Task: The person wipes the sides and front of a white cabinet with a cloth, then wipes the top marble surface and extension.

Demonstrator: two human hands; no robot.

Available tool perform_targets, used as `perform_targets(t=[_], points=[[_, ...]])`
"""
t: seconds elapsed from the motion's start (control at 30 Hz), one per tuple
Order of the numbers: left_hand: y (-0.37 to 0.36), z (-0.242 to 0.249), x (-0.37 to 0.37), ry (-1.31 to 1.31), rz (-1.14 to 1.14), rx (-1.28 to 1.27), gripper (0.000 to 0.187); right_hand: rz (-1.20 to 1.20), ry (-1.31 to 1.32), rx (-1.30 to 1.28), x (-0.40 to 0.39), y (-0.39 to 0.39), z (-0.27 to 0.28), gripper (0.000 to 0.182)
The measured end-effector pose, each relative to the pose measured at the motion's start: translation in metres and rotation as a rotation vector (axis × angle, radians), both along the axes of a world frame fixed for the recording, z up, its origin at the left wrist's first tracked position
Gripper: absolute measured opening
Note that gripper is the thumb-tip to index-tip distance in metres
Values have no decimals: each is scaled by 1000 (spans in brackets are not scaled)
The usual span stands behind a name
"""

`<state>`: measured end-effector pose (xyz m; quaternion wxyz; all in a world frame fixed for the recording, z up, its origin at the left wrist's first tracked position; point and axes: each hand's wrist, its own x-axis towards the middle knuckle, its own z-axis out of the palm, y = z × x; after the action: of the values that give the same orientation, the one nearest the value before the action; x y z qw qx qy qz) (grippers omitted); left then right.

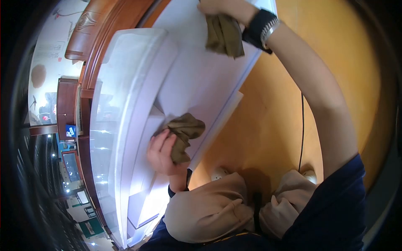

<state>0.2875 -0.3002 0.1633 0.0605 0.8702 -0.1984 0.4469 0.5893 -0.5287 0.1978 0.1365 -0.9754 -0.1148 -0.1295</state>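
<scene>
My left hand [161, 154] is closed on a crumpled olive-brown cloth [184, 133] and presses it against the lower edge of a white panelled ledge [197, 83]. My right hand [224, 6] reaches to the far end of the same white surface, at the top edge of the view. It grips a second olive-brown cloth [225, 35] that hangs down over the white panel. A dark band and a metal watch [263, 28] sit on my right wrist.
A pane of glass [104, 125] with light reflections runs along the left of the ledge, framed in dark carved wood [90, 62]. The orange wooden floor [272, 104] lies to the right, with a thin black cable [302, 125] across it. My beige trousers [209, 211] and shoes fill the bottom.
</scene>
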Motion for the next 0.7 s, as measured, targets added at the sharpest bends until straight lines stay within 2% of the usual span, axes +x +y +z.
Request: perform_targets(t=[0.03, 0.17, 0.23, 0.3, 0.37, 0.47, 0.6, 0.67, 0.7], points=[[0, 1, 0, -20, 3, -1, 22, -11, -99, -72, -9, 9, -5, 42], [0, 4, 2, 3, -51, 78, 19, 434, -173, -89, -46, 52, -20, 32], [-2, 4, 1, 16, -42, 73, 19, 552, 45, 38, -79, 72, -6, 31], [-3, 4, 1, 25, -32, 60, 19, 806, -331, 120, -81, 109, -42, 29], [-3, 2, 1, 35, -22, 52, 20, 851, -69, 138, -115, 116, -21, 27], [-4, -5, 3, -34, -4, -27, 19, 903, -73, 291, -125, 126, -15, 27], [-5, -4, 3, -60, -3, 19, 18, 825, -101, 226, -78, 149, -38, 27], [-4, -5, 4, -71, 3, 42, 17, 837, -214, 190, -32, 156, -55, 29], [-3, -6, 5, -79, -7, 19, 17, 769, -264, 205, -27, 135, -53, 28]])
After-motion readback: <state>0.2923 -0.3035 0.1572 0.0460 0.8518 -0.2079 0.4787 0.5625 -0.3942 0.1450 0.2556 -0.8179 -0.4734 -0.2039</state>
